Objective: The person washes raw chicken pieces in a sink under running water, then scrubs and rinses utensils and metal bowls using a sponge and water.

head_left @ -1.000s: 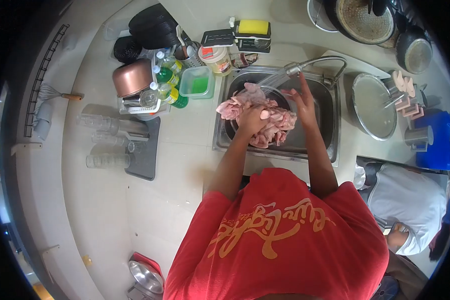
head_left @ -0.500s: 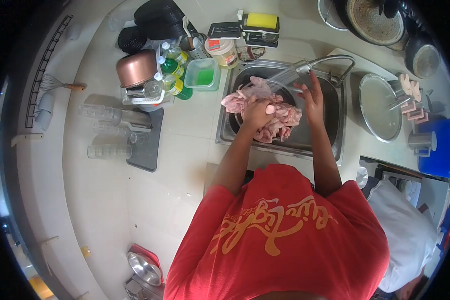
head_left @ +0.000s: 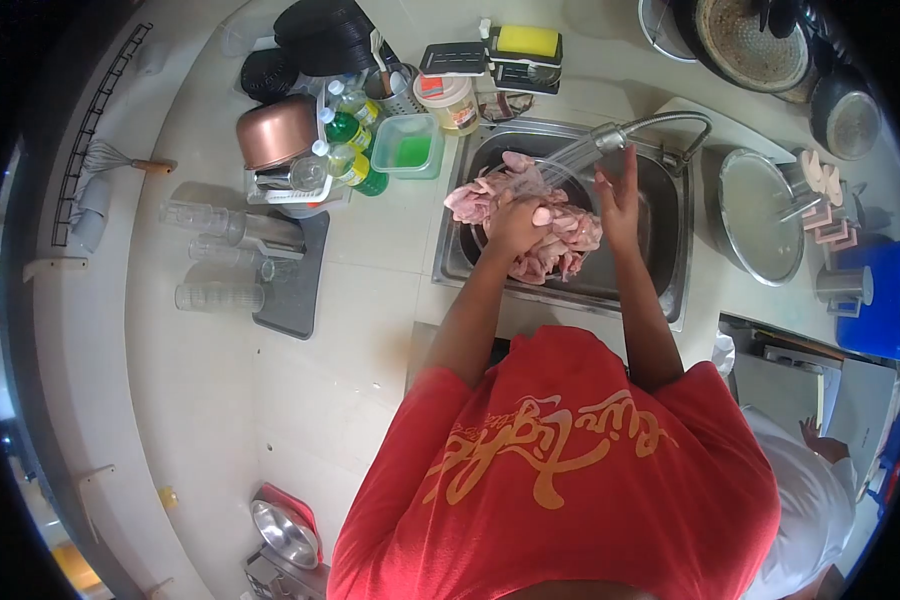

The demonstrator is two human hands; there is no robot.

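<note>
Pink raw chicken pieces [head_left: 570,232] are heaped in a dark bowl or colander inside the steel sink [head_left: 660,270]. My left hand [head_left: 517,228] grips the pile from the near side, thumb on top and the other fingers hidden among the meat. Water sprays down onto the chicken from the faucet head [head_left: 607,137] on its flexible hose. To the right of the heap, just below the faucet head, my right hand [head_left: 620,200] is raised with its fingers apart, holding nothing.
Left of the sink stand a tub of green liquid [head_left: 410,150], soap bottles [head_left: 352,168] and a copper pot [head_left: 275,133]. Clear glasses [head_left: 220,297] lie by a grey mat. A large metal basin [head_left: 760,215] sits at right. Another person's white shirt [head_left: 805,500] is close at lower right.
My right hand has shifted slightly, its fingers closer to upright. The other person has moved lower, and a hand of theirs now shows by the cabinet. My left hand stays on the chicken.
</note>
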